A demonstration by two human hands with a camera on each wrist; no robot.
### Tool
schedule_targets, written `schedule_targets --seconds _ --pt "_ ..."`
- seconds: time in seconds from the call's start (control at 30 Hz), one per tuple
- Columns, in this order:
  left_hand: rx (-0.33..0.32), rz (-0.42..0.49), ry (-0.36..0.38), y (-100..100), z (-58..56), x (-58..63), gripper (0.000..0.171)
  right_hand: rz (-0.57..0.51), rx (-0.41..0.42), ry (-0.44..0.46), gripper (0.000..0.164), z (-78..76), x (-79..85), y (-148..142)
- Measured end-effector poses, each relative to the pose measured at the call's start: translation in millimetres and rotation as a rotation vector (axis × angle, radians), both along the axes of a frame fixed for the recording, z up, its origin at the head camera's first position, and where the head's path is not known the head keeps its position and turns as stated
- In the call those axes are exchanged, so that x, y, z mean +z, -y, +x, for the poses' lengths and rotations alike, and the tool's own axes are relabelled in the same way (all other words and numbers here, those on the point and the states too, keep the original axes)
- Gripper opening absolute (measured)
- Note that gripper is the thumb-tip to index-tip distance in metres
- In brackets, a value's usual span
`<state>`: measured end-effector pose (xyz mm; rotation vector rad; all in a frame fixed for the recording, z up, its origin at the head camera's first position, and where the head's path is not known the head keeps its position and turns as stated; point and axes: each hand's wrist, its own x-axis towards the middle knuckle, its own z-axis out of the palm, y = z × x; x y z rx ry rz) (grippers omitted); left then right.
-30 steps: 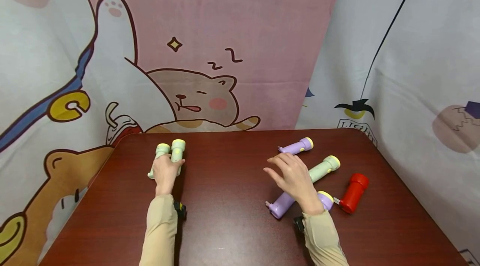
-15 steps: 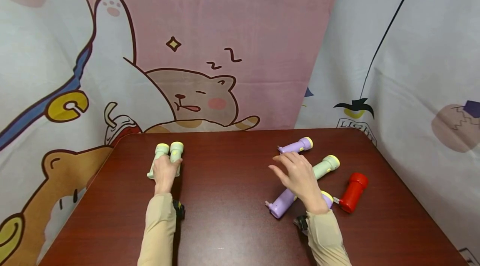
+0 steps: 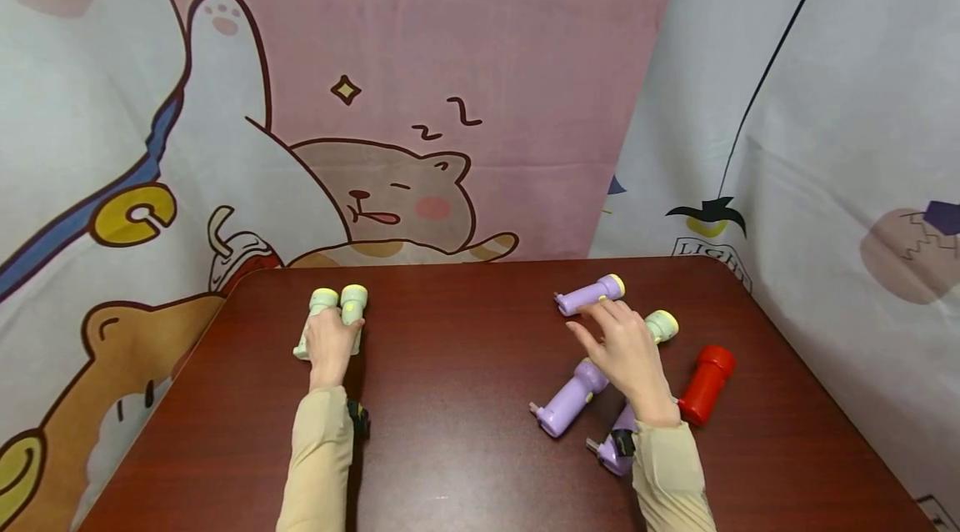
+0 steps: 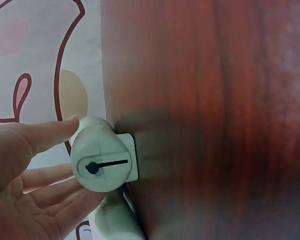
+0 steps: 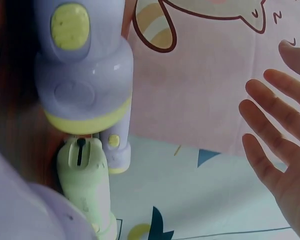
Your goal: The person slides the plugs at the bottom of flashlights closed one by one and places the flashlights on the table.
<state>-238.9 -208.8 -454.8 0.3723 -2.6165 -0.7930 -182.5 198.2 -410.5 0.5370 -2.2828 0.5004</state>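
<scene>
At the table's left, my left hand [image 3: 330,346] grips a light green flashlight [image 3: 353,304] between thumb and fingers. The left wrist view shows its round slotted end [image 4: 104,162] in that grasp. Close beside it lies a second green flashlight [image 3: 322,300], partly behind the hand. My right hand [image 3: 628,353] hovers with loosely spread fingers and holds nothing. Below it lie a purple flashlight [image 3: 567,407] and another purple flashlight [image 3: 617,450] partly under the wrist. A green flashlight [image 3: 663,325] is mostly hidden behind the right hand. Farther back rests a third purple flashlight [image 3: 591,296].
A red flashlight [image 3: 707,384] lies to the right of the right hand. Everything lies on a dark reddish-brown table [image 3: 450,399]. A printed cartoon cloth [image 3: 487,98] hangs behind its back edge.
My right hand has moved to the right, away from the middle purple flashlight, uncovering more of it and the one near the wrist. The flashlight in my left hand has lowered slightly.
</scene>
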Motion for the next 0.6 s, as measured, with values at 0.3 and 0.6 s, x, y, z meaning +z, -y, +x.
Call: schedule_targets --seconds 0.3,0.6 --pt "0.039 -0.042 -0.147 -31 0.6 14.5 0.025 -0.030 -0.079 0.047 0.024 4.0 2.2 -13" --pt "-0.221 -0.012 -0.161 -112 12.3 27.6 0.022 -0.068 -0.174 0.109 0.023 6.0 -0.5 -32"
